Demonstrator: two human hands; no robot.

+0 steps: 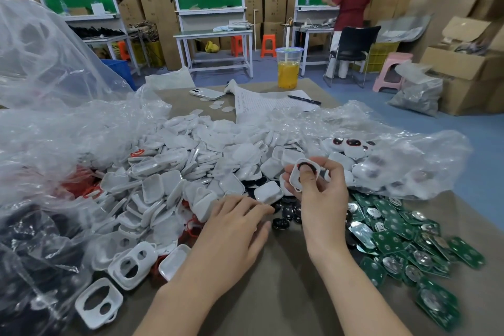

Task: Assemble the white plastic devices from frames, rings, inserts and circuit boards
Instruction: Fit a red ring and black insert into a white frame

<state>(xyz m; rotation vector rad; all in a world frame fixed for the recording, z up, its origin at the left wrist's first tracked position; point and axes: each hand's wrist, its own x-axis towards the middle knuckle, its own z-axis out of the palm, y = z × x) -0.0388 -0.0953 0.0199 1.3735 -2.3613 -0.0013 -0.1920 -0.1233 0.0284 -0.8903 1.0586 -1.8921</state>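
Bright, even overhead light, soft shadows; glare on the clear plastic bags (54,128); wide-angle bending and slight blur at edges.

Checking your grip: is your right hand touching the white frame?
Touching. The head view shows the right hand pinching the white frame, thumb pressed into its opening.

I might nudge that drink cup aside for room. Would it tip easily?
Probably, if pushed high: the drink cup is tall, narrow-based and only partly filled with orange liquid. Its lid looks sealed, so a spill onto the paper sheet seems less likely. Push low.
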